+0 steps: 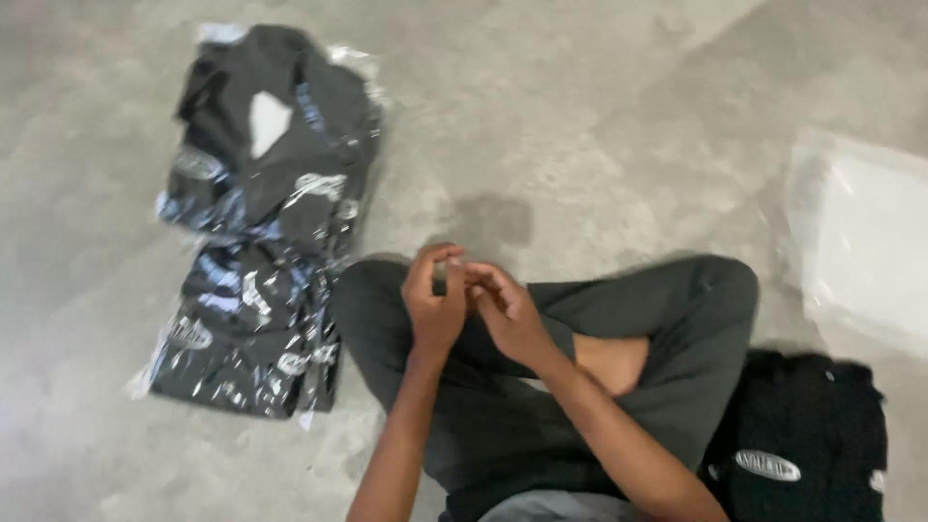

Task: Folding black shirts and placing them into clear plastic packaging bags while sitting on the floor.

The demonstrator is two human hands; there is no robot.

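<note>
Bagged black garments (pixel 256 222) | left of crossed legs (pixel 541 377) | left hand (pixel 435 300), right hand (pixel 503 309) half-curled, fingertips meeting, contents unclear | judgement: free fingers before gripping slippery plastic.

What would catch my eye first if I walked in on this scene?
Most likely the two hands, the left hand and right hand, meeting fingertip to fingertip above the person's crossed legs at the centre. Next, the shiny plastic-bagged dark garments piled on the concrete floor at left. An unbagged black garment lies at lower right, with clear empty bags above it.
</note>
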